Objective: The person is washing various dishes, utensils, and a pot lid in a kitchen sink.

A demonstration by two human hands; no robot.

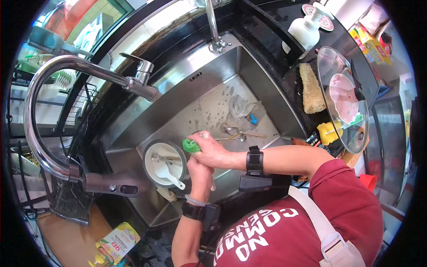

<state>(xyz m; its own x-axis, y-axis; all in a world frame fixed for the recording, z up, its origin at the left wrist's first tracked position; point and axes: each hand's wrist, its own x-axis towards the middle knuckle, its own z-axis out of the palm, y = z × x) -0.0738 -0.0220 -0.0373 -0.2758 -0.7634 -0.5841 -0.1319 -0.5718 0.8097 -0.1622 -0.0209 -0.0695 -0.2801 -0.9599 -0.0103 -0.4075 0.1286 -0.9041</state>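
Observation:
Over the steel sink (209,100), my right hand (211,151) is closed on a green scrubbing pad (191,145). Just below it and touching it, my left hand (200,175) is closed too. A pale, narrow end shows beside its fingers, but most of what it grips is hidden. Left of both hands stands a grey bowl with a white inside (147,165). It holds a white ladle (168,173) and several metal utensils. On the sink floor beyond my hands are thin utensils (242,136) and a crumpled translucent bag (240,109) with a small blue piece.
A tall curved faucet (33,107) arches over the left side, its spray head (111,185) hanging low. On the right counter are a white pump bottle (304,33), a loofah (311,89), a glass lid (364,104) and a pink bowl (342,95). A yellow package (118,242) lies lower left.

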